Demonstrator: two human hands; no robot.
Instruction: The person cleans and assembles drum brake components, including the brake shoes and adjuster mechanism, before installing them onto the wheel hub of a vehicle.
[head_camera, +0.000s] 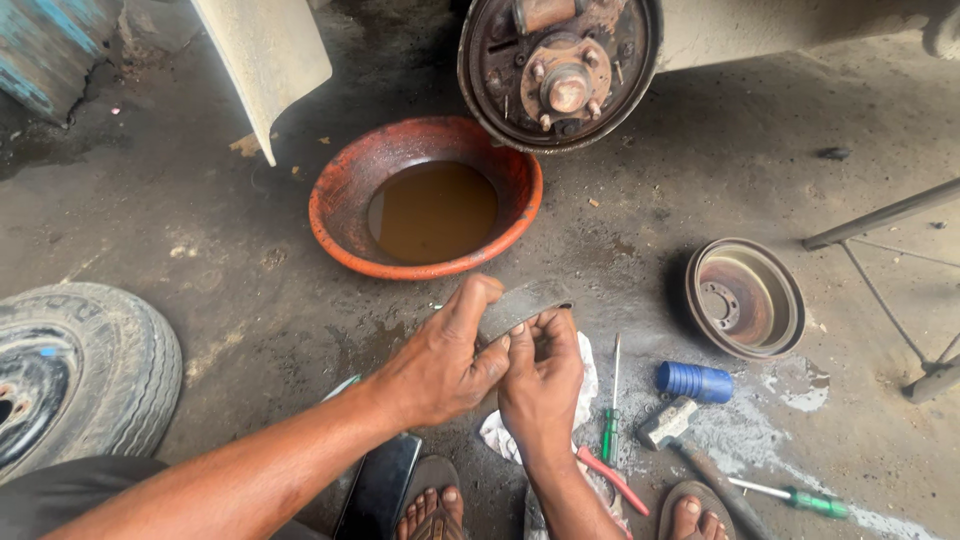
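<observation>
I grip the curved brake shoe (525, 303) in my left hand (440, 362) and right hand (540, 375), working its lining, orange basin (345, 200) at twelve o'clock

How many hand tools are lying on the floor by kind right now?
Screwdrivers: 2, one beside the white rag, one near the right foot
Hammer: 1
Red-handled tool, kind unclear: 1
Total: 4
</observation>
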